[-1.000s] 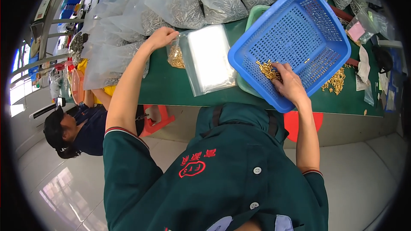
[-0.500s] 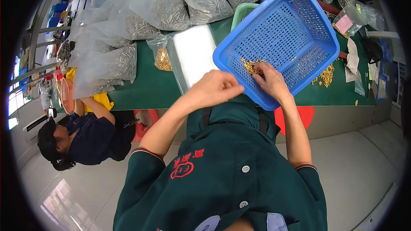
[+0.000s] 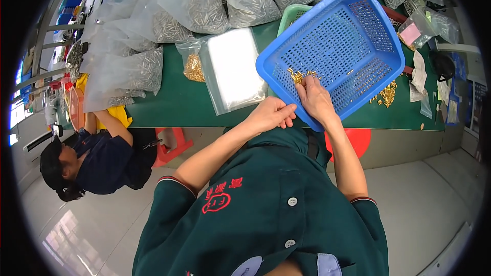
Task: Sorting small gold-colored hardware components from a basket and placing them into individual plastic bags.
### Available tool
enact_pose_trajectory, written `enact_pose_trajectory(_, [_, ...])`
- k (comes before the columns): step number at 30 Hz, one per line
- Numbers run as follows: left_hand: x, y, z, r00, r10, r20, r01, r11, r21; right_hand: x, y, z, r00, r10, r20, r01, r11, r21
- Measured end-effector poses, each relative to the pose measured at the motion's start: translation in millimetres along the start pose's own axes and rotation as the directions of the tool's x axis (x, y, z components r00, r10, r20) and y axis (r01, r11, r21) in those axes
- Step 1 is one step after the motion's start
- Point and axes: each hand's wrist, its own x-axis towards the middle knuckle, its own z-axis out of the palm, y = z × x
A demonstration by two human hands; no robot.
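A blue perforated plastic basket rests tilted near the table's front edge. In its near-left corner lies a small pile of short brass-coloured metal pins. My right hand reaches into the basket, its fingers bent together on these pins; the fingertips are partly hidden. My left hand is closed, thumb and fingers pressed together against the outside of the basket's near-left rim. What it holds, if anything, is hidden. One single pin lies apart on the basket floor.
Clear bags of silvery pins line the table's back and left. A small bag of brass-coloured pins sits beside a stack of clear plastic bags. Loose brass-coloured pins lie right of the basket. A co-worker sits at the left.
My left hand has moved right and slightly down, up to the basket's rim. My right hand has shifted slightly left among the pins, its fingers drawn closer together.
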Motion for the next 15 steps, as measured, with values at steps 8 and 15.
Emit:
enact_pose_trajectory(8, [-7.8, 3.3, -7.2, 0.996, 0.025, 0.091, -0.038, 0.988, 0.147, 12.8, 23.2, -3.2, 0.991, 0.126, 0.039, -0.131, 0.898, 0.419])
enact_pose_trajectory(15, [-20.5, 68.3, 4.8, 0.966, 0.243, -0.084, -0.247, 0.787, -0.565, 1.3, 6.0, -59.8, 0.967, 0.019, 0.254, -0.253, -0.035, 0.967])
